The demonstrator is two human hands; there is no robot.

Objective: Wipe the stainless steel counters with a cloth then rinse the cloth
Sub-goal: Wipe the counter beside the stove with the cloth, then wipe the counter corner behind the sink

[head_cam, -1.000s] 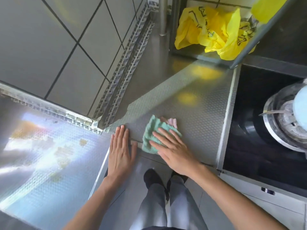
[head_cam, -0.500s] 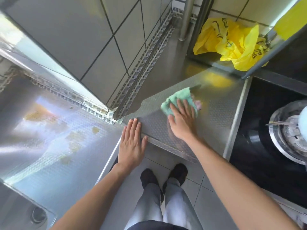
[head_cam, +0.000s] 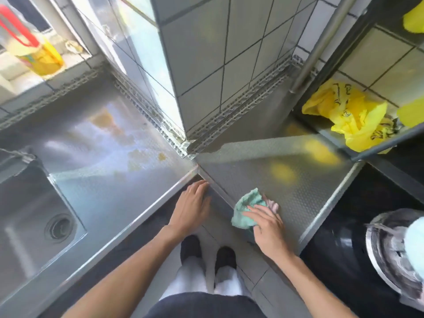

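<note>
Two stainless steel counters meet at a tiled corner pillar (head_cam: 206, 53), seen from above. On the left, a counter (head_cam: 110, 175) with a fine dimpled texture shows yellowish-brown stains near the pillar, and a rectangular sink (head_cam: 29, 216) with a round drain (head_cam: 58, 226) is sunk into its left end. On the right, the right counter (head_cam: 293, 166) has the same dimpled finish, a raised smooth edge, and blurred yellow reflections. Perforated metal strips run along the foot of the grey square wall tiles.

Further right lies a dark cooktop (head_cam: 344, 237), bearing a round metal pot (head_cam: 394, 249) that is cut off by the frame edge, its contents hard to make out. At the far right, a crumpled yellow plastic bag (head_cam: 351, 120) with black print sits on a shelf. At the far left, a blurred yellow container (head_cam: 43, 58) with red straps stands on a ledge.

Near the front edge of the right counter sits a crumpled teal cloth (head_cam: 246, 207) with a soft towelling texture; a small pinkish piece peeks from under it. The right hand (head_cam: 268, 226) presses on it with straight, spread fingers, hiding part of the fabric. The left hand (head_cam: 191, 205) rests flat, fingers relaxed, on the rim where the counters join.

Below, dark shoes and pale trouser legs stand on a tiled floor.
</note>
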